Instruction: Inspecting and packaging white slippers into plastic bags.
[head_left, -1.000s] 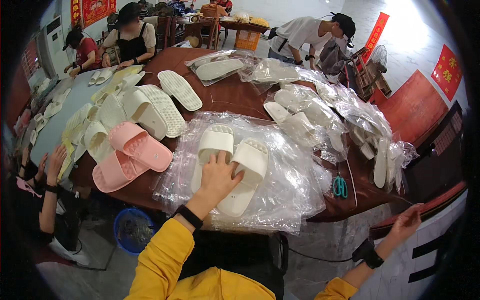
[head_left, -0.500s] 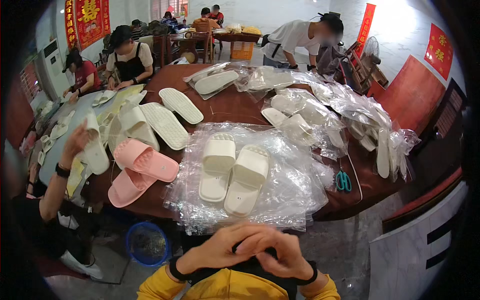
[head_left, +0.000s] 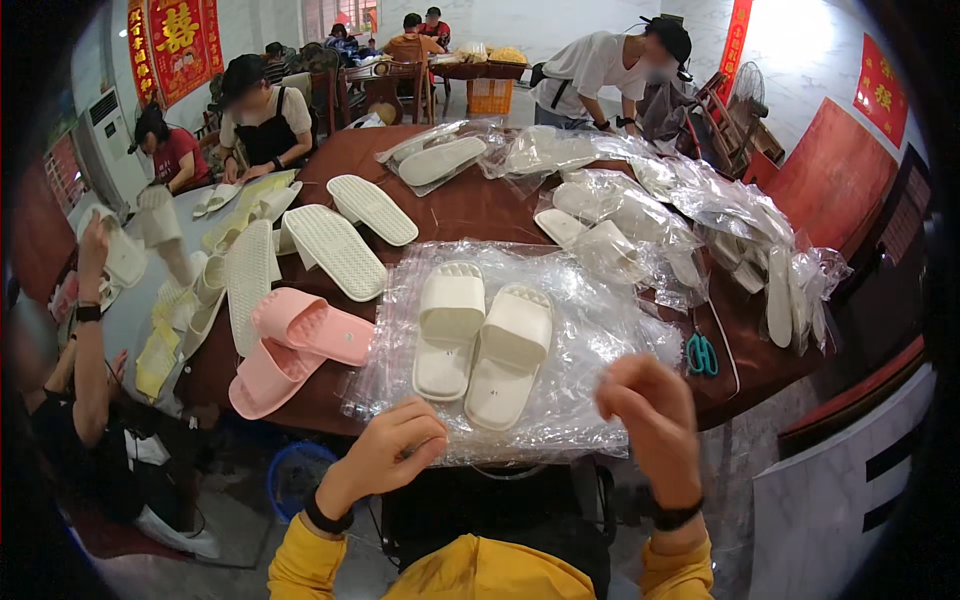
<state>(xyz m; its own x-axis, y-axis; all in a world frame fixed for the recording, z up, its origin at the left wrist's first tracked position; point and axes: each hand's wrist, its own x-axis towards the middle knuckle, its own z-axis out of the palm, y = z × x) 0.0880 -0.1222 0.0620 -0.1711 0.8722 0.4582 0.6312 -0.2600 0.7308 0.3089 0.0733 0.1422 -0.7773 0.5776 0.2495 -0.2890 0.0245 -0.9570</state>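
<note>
A pair of white slippers (head_left: 508,362) lies side by side on a stack of clear plastic bags (head_left: 585,345), toes pointing away from me. Close to their heels, over the front edge of the bags, is my left hand (head_left: 392,446), its fingers curled together with nothing visible in them. My right hand (head_left: 652,420) hovers by the right edge of the stack, blurred, with bent fingers. Neither hand touches the slippers. Left of the bags, two pink slippers (head_left: 315,330) overlap, one resting partly on the other.
Loose white slippers (head_left: 335,252) lie beyond the pink ones. Bagged slippers (head_left: 625,215) line the far and right side. Teal scissors (head_left: 701,354) rest near the right edge. A blue basket (head_left: 297,478) stands below. A co-worker's hand (head_left: 93,245) holds a slipper at left.
My hands, which were together in front of my body, have parted and reached forward, left hand to the left, right hand to the right. The co-worker's arm at left has moved farther left.
</note>
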